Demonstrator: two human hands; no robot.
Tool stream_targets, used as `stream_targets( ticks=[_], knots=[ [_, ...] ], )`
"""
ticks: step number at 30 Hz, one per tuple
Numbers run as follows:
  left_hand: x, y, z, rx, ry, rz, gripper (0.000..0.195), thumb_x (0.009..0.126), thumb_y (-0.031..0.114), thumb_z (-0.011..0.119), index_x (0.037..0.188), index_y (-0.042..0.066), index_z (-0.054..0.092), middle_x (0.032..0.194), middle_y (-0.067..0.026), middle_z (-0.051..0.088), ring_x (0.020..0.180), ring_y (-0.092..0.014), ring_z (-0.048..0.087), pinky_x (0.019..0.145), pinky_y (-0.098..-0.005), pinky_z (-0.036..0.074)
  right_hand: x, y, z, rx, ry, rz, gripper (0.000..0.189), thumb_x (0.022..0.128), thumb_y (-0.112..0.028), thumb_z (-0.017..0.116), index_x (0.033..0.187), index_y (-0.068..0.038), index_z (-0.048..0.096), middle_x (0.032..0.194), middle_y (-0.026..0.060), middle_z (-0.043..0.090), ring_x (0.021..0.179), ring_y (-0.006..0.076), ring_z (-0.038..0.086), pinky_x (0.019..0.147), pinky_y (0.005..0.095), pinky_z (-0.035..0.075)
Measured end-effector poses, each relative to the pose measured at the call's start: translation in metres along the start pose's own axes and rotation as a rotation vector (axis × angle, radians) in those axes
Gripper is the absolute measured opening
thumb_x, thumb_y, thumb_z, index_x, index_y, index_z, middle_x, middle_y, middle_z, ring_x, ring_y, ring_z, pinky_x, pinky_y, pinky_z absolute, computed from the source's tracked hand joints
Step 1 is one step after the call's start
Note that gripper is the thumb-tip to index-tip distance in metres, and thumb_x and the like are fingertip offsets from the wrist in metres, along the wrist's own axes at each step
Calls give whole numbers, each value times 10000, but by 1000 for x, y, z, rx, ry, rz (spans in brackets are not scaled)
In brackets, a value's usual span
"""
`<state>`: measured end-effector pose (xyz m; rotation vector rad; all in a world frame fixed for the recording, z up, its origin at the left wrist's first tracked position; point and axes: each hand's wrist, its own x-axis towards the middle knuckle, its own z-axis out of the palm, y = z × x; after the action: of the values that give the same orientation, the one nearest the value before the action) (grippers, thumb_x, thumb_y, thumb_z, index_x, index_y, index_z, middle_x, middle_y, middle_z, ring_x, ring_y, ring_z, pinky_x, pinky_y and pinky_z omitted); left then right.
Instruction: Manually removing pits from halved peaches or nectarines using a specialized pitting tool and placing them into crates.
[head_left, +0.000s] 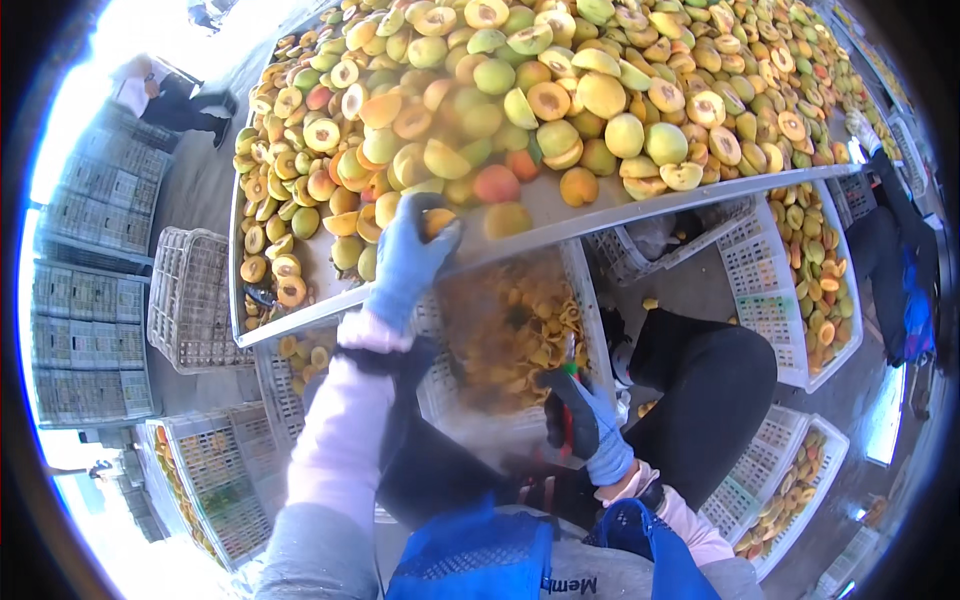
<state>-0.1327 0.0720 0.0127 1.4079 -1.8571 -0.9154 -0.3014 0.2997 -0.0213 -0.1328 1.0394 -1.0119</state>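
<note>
A large heap of whole and halved stone fruit, apricots or peaches (626, 135), lies on a metal-edged table (555, 229). My left hand (420, 251), in a blue glove with dark fingers, is at the table's near edge with its fingers closed around an orange-yellow fruit (438, 222). My right hand (589, 424), gloved alike, is lower, over the near right part of a white crate (592, 307) of cut fruit pieces (517, 337). It grips a tool with red and green handle parts (571, 369); the tool's kind is unclear. A blurred smear covers part of the view.
Fruit-filled white plastic crates stand at the right (795, 352), lower right (750, 487) and lower left (217, 480). An empty-looking crate (196, 300) is left of the table, near stacked crates (94, 337). One person (180, 105) is at upper left; another's gloved hand (862, 131) is at far right.
</note>
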Motion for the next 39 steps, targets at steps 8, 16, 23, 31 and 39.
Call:
stream_targets(
  ticks=[8, 16, 23, 31, 39],
  knots=[
    [-125, 39, 34, -185, -142, 130, 248, 928, 204, 528, 1055, -4, 574, 903, -144, 616, 770, -207, 626, 666, -319, 499, -6, -34, 30, -926, 101, -1003, 425, 781, -128, 697, 1160, -28, 533, 935, 134, 628, 820, 237, 644, 701, 319, 503],
    [-162, 66, 41, -400, 13, -94, 367, 962, 327, 465, 1061, -6, 584, 805, -109, 646, 732, -157, 644, 644, -286, 499, -20, -24, 46, -116, 54, -312, 242, 881, -191, 606, 1043, -18, 556, 657, 20, 556, 419, 77, 486, 378, 195, 345],
    [-165, 59, 49, -338, 183, 25, 326, 956, 297, 468, 1022, 7, 601, 838, -109, 632, 738, -169, 604, 664, -287, 479, -38, -10, 26, -740, 127, -690, 216, 863, -132, 594, 1031, -3, 551, 716, 102, 572, 592, 197, 591, 520, 329, 454],
    [-176, 65, 58, -510, 218, -61, 260, 895, 225, 525, 1001, -7, 577, 819, -123, 610, 719, -208, 592, 653, -313, 461, -48, 1, 47, -1091, 119, -912, 167, 895, -138, 511, 957, 16, 534, 793, 202, 562, 702, 377, 575, 587, 410, 446],
    [-178, 62, 65, -492, 266, 10, 225, 883, 146, 497, 1044, 1, 561, 917, -121, 607, 813, -211, 591, 731, -306, 465, -38, 16, 40, -1057, 154, -1019, 224, 920, -164, 454, 1044, 17, 496, 813, 220, 564, 709, 407, 566, 606, 428, 446]
  ],
)
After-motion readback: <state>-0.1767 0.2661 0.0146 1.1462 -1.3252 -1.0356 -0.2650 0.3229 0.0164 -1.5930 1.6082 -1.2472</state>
